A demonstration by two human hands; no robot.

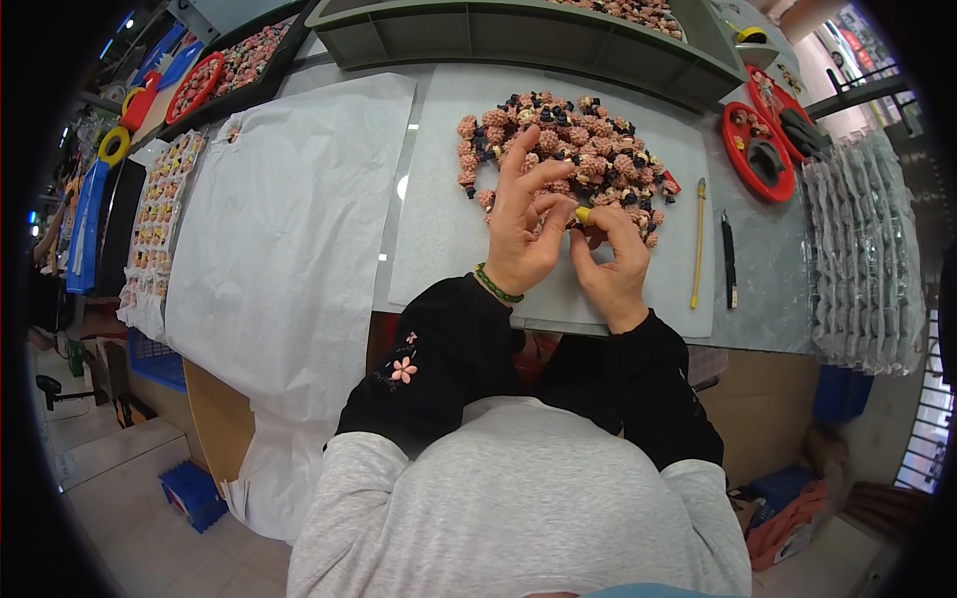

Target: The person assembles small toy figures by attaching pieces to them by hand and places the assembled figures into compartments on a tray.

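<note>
Okay, left hand (525,224) and right hand (616,271) pinch small, mostly hidden piece (575,224), near side of pile (601,157). Brush (698,244) right of pile.

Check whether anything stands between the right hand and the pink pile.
Nothing visible does: the pink pile lies just beyond the right hand, and the yellow stick and black tool lie off to the right.

One head view, fisheye: from above and behind the left hand (526,224) and right hand (613,267), we look steeply down at near range, facing past them across the worktable (771,274).
</note>
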